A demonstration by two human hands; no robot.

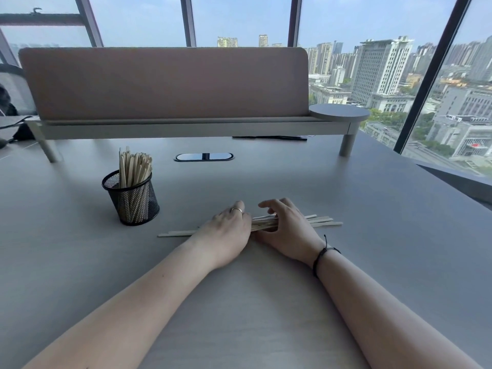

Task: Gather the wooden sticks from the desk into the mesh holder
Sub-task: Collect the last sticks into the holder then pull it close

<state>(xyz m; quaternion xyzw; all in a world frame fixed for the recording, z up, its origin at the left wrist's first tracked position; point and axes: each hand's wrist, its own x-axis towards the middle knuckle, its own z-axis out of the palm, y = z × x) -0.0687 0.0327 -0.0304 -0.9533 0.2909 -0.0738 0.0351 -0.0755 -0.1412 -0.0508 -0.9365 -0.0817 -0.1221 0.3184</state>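
A bundle of thin wooden sticks (319,221) lies flat on the grey desk (266,302), running left to right. My left hand (226,233) covers the bundle's left part, fingers curled over it. My right hand (287,230) grips the middle of the bundle from the right, thumb underneath and fingers arched above. Stick ends poke out on both sides. A black mesh holder (131,201) stands upright to the left, a hand's width beyond my left hand. It holds several sticks (134,166) standing on end.
A raised shelf with a padded divider panel (165,81) crosses the back of the desk on legs (347,145). A round side tray (339,111) sits at its right end. An oval cable port (203,156) lies behind the holder. Windows stand beyond.
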